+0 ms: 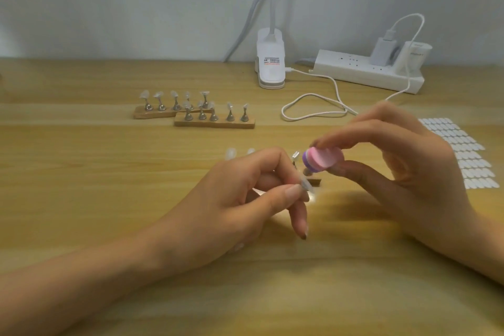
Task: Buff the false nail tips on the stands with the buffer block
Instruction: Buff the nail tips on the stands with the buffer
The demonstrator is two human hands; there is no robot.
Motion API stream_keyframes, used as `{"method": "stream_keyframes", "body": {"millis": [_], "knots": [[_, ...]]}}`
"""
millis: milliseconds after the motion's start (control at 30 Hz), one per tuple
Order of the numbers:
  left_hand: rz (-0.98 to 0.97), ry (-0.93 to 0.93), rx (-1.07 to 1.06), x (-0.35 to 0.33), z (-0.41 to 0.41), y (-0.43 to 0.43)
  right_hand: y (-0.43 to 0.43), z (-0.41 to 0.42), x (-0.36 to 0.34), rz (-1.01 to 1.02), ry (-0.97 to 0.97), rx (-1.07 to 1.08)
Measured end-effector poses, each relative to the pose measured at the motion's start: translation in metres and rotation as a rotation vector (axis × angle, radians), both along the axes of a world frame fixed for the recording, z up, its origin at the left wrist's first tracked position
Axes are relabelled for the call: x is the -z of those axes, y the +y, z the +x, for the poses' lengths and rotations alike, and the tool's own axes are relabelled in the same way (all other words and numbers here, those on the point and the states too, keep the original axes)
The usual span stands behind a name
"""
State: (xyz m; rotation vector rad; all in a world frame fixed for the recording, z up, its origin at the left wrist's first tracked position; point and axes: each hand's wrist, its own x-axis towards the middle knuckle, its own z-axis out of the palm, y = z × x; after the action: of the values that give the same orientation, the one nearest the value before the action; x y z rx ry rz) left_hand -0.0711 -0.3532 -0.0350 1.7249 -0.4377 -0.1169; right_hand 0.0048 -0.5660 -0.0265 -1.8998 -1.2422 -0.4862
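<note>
My right hand (403, 172) pinches a pink and purple buffer block (323, 159) between thumb and fingers, held above the table. My left hand (245, 199) pinches a small metal holder with a clear nail tip (304, 185) just below the block. Behind my left hand a wooden stand (313, 181) is mostly hidden; a few of its clear tips (231, 152) show past my knuckles. Two more wooden stands (215, 123) with several metal holders and nail tips sit farther back.
A white clip lamp (270, 63) and a white power strip (365, 71) with a plugged charger stand at the wall. A white cable (313, 106) loops across the table. A sheet of white adhesive tabs (463, 153) lies at the right.
</note>
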Motion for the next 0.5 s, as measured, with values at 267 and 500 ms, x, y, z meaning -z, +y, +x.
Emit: {"method": "stream_keyframes", "body": {"millis": [267,500], "knots": [[0.001,0.003,0.014,0.0001,0.0007,-0.0004,0.0018,-0.0059,0.0002,-0.032,-0.079,-0.034],[0.016,0.005,0.008,0.0007,-0.0001,-0.0001,0.002,-0.0056,-0.0002,-0.027,-0.085,-0.046]]}}
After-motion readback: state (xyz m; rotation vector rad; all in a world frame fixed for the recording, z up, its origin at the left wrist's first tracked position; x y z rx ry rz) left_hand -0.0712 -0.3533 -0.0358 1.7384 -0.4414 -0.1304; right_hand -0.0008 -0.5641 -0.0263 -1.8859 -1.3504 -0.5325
